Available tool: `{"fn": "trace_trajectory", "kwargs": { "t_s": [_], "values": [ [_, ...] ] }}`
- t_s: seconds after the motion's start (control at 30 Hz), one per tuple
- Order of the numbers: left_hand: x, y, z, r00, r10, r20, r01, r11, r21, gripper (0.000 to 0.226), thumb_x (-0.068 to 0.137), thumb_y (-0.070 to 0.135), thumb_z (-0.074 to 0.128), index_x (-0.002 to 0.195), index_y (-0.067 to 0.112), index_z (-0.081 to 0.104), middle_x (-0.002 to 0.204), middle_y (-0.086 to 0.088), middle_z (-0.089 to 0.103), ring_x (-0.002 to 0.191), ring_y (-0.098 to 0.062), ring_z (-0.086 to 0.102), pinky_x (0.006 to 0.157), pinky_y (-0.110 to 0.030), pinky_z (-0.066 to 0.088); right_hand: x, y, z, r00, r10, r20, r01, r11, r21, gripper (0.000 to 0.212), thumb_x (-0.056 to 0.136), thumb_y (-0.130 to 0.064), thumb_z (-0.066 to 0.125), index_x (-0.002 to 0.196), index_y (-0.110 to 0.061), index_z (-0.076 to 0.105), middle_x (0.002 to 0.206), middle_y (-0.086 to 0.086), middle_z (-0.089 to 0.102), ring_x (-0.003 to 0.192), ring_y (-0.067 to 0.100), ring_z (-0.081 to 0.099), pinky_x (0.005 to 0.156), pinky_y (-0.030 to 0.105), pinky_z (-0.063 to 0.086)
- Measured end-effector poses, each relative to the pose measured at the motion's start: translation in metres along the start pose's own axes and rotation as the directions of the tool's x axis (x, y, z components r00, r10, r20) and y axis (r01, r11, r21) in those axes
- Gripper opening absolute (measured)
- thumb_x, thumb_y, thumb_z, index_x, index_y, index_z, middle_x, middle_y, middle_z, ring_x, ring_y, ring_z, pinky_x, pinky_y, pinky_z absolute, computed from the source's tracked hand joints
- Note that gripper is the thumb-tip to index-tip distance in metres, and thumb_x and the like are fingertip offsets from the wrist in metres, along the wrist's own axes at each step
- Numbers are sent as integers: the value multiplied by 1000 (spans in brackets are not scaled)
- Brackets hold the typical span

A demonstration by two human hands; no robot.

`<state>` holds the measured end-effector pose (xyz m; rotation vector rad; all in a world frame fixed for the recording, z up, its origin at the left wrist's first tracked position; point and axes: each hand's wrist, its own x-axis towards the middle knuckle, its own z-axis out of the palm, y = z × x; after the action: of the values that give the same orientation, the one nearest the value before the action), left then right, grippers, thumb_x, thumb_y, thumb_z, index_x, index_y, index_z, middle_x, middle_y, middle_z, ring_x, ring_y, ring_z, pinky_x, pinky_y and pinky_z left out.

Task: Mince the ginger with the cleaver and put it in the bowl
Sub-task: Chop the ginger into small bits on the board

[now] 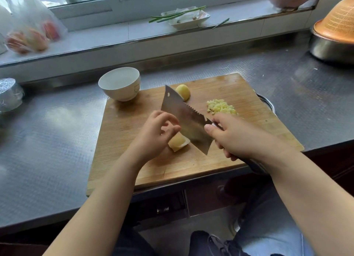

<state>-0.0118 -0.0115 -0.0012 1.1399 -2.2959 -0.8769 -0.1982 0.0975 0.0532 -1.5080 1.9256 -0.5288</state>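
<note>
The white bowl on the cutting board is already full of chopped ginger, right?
Not quite. The head view shows the white bowl on the cutting board is still empty. The chopped ginger lies in a pile on the board, right of the cleaver.

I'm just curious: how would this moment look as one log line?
right hand grips cleaver | left hand over ginger piece | minced pile on board | bowl empty

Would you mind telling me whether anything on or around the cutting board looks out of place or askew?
The cutting board sits askew, and its near edge overhangs the counter front. Otherwise nothing is spilled; the bowl stands upright.
</note>
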Motion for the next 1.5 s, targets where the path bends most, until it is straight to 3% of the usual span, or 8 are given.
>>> {"fn": "trace_trajectory", "kwargs": {
  "t_s": [0.13, 0.23, 0.4, 0.73, 1.03, 1.2, 1.37, 1.5],
  "values": [
    [-24, -7, 18, 995, -81, -60, 82, 997, 12, 56, 64, 55, 77, 108, 32, 50, 121, 11, 35, 110, -10, 52, 95, -30, 48, 3, -6, -1, 999, -37, 16, 37, 998, -56, 21, 103, -36, 41, 98, -19, 52, 76, 8, 63, 56, 20, 62, 58, 42, 58],
    [-30, -1, 37, 971, -79, -227, 80, 997, -4, 42, 74, 36, 79, 105, 27, 52, 116, 9, 36, 103, -14, 54, 88, -39, 52, 4, -8, -2, 999, -50, 13, 51, 996, -73, 22, 103, -36, 41, 94, -18, 51, 75, 7, 62, 55, 19, 60, 55, 39, 56],
    [-31, 9, 44, 944, -102, -314, 132, 988, 77, 32, 81, 38, 71, 100, 24, 50, 109, 8, 44, 95, -13, 53, 77, -33, 48, 4, -10, 3, 998, -70, -5, 69, 991, -112, 28, 102, -38, 43, 80, -20, 46, 71, 6, 61, 54, 22, 61, 55, 44, 57],
    [-27, 14, 47, 940, -98, -326, 127, 989, 69, 2, 92, 20, 61, 93, 20, 62, 107, 8, 58, 97, -11, 53, 80, -24, 39, 1, -16, 6, 998, -61, 10, 62, 977, -203, 33, 104, -34, 33, 84, -13, 49, 76, 13, 68, 65, 31, 70, 62, 45, 59],
    [-35, 16, 47, 940, -140, -312, 156, 987, 25, 25, 92, 26, 62, 115, 22, 56, 131, 5, 57, 115, -16, 55, 87, -29, 44, 0, -21, 8, 998, -69, -6, 65, 960, -271, 31, 104, -33, 33, 82, -18, 47, 74, 3, 60, 65, 21, 63, 67, 42, 56],
    [-38, 17, 50, 924, -120, -362, 170, 980, 109, 29, 89, 31, 65, 115, 19, 58, 106, 4, 63, 96, -16, 59, 75, -24, 39, 4, -16, 6, 999, -38, 9, 39, 978, -204, 36, 103, -34, 33, 92, -8, 55, 77, 14, 68, 66, 30, 70, 63, 43, 60],
    [-34, 20, 48, 890, -148, -431, 189, 981, 54, 24, 86, 30, 69, 107, 21, 62, 103, 6, 68, 95, -17, 62, 76, -31, 45, 5, -14, 8, 996, -90, 2, 89, 977, -193, 35, 102, -33, 36, 89, -8, 57, 74, 13, 67, 62, 30, 69, 61, 46, 59],
    [-34, 11, 48, 927, -155, -342, 141, 988, -66, 37, 75, 32, 80, 104, 21, 60, 110, 6, 56, 98, -13, 59, 85, -33, 52, 7, -10, 8, 996, -85, -1, 84, 982, -167, 34, 101, -32, 36, 88, -7, 55, 74, 14, 67, 60, 29, 68, 58, 44, 59]
  ]
}}
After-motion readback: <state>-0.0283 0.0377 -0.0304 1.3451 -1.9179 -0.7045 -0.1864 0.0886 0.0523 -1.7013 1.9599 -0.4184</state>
